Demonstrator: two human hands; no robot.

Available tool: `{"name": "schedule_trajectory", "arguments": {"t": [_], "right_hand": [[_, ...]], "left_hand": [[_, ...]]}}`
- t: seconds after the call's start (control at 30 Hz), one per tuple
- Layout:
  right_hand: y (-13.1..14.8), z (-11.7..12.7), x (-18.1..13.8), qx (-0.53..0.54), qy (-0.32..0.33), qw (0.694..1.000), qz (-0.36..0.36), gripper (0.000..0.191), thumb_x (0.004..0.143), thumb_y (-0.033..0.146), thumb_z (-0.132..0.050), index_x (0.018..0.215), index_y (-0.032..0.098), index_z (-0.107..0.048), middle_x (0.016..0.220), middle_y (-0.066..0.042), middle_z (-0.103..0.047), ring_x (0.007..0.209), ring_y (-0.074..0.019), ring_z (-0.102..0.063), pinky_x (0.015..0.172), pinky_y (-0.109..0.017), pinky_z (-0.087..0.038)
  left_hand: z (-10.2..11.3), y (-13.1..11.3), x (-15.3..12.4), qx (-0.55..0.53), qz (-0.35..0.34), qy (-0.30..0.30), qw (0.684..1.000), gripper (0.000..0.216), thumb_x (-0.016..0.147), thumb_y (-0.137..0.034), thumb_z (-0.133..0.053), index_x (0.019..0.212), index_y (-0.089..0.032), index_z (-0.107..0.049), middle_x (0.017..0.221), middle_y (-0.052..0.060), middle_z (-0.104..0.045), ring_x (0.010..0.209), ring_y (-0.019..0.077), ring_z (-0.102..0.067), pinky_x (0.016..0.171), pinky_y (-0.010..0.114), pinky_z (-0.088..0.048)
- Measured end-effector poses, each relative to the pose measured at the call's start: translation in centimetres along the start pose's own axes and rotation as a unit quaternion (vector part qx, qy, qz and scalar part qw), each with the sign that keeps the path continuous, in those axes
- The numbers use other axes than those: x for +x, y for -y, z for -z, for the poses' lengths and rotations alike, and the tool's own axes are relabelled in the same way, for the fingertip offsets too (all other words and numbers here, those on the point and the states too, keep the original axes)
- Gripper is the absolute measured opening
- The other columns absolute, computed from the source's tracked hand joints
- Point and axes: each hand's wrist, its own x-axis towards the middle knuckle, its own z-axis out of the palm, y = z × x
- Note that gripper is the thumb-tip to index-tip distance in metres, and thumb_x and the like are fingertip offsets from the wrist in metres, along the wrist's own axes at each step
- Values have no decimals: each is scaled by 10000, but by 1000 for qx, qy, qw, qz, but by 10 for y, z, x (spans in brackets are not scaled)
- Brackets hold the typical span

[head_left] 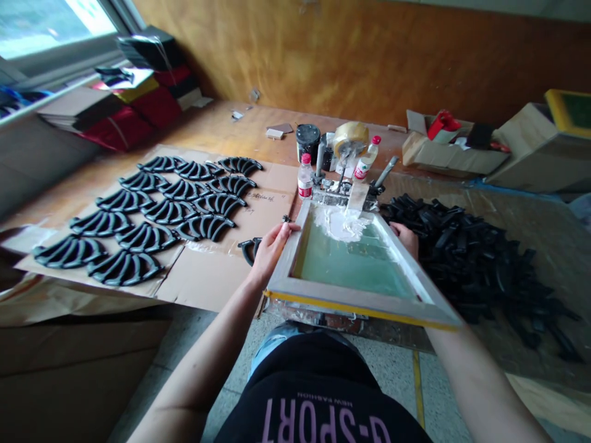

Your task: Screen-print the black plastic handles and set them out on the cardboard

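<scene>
A wood-framed printing screen (369,292) with green mesh is tilted up in front of me, and pale ink (340,223) is spread over the far part of its mesh. On the frame's left side, my left hand (271,249) is closed around a black ribbed, fan-shaped piece (250,250), whose ends show past the fingers. My right hand (407,239) is at the frame's right side, close to a heap of black pieces (452,246). Its fingers look curled, but the frame partly hides them and what they hold.
Rows of black fan-shaped pieces (159,212) lie on cardboard (198,277) at the left. Behind the screen stand a clamp (339,192), red-capped bottles (305,177), a black tub (308,140) and a tape roll (349,139). An open carton (450,152) is at the back right.
</scene>
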Motion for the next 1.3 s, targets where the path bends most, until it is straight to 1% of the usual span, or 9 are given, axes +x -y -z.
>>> {"name": "schedule_trajectory", "arguments": {"t": [0.17,0.3,0.5,0.73,0.8,0.93,1.13,1.23,1.3], "right_hand": [[49,-1,16,-17,-98,985,142,574,861,337,-609,1390,178,-452,1419,-163,-447,1257,-318,-468,1023,-482,-423],[98,-19,28,-94,2,974,205,418,841,234,-636,1241,149,-548,1238,-167,-555,1162,-315,-508,972,-425,-434],[107,-38,9,-173,115,961,184,82,872,210,-586,921,157,-626,918,-139,-663,893,-264,-586,785,-341,-446],[99,-8,-28,-86,253,875,403,173,843,84,-513,877,188,-647,885,-53,-666,883,-204,-589,763,-286,-424],[99,-4,-22,-62,260,881,391,139,835,114,-550,856,208,-650,864,-27,-666,854,-190,-592,740,-275,-424],[101,-15,-21,-71,172,923,336,192,823,77,-529,890,193,-666,914,-61,-667,910,-214,-580,774,-298,-430],[99,-18,-41,-44,199,903,380,224,847,106,-531,975,208,-684,955,-54,-680,922,-208,-590,811,-299,-440],[110,-14,-19,-39,171,929,325,195,880,236,-592,1053,246,-682,969,-29,-687,893,-196,-608,780,-281,-440],[117,-11,6,-44,131,951,275,367,863,293,-643,1229,288,-622,1039,-25,-686,906,-208,-619,774,-287,-447]], "left_hand": [[-1,50,-21,7,136,44,990,536,778,-550,-620,1164,-178,-644,728,3,-630,553,113,-504,481,209,-368],[-8,82,-22,32,156,29,987,698,750,-509,-653,1364,-205,-517,755,9,-659,584,135,-564,530,233,-424],[-7,97,-17,64,161,41,984,690,778,-544,-612,1365,-194,-518,811,24,-682,693,174,-621,620,272,-472],[-5,106,-18,74,166,53,982,682,814,-578,-570,1385,-213,-498,964,58,-703,846,207,-647,746,307,-490],[-5,108,-18,69,163,52,983,691,817,-581,-567,1388,-199,-493,963,66,-706,857,211,-647,751,309,-490],[-6,111,-18,62,157,47,985,706,814,-585,-566,1387,-178,-489,900,64,-709,798,203,-647,687,293,-488],[-6,104,-20,54,156,37,986,691,798,-578,-592,1373,-202,-515,839,48,-703,714,189,-642,620,277,-480],[-5,87,-22,36,162,40,985,707,790,-567,-615,1383,-198,-503,850,52,-703,742,195,-647,634,275,-484],[-2,71,-23,21,164,48,985,731,784,-561,-630,1402,-203,-478,859,49,-701,737,191,-643,621,265,-482]]}}
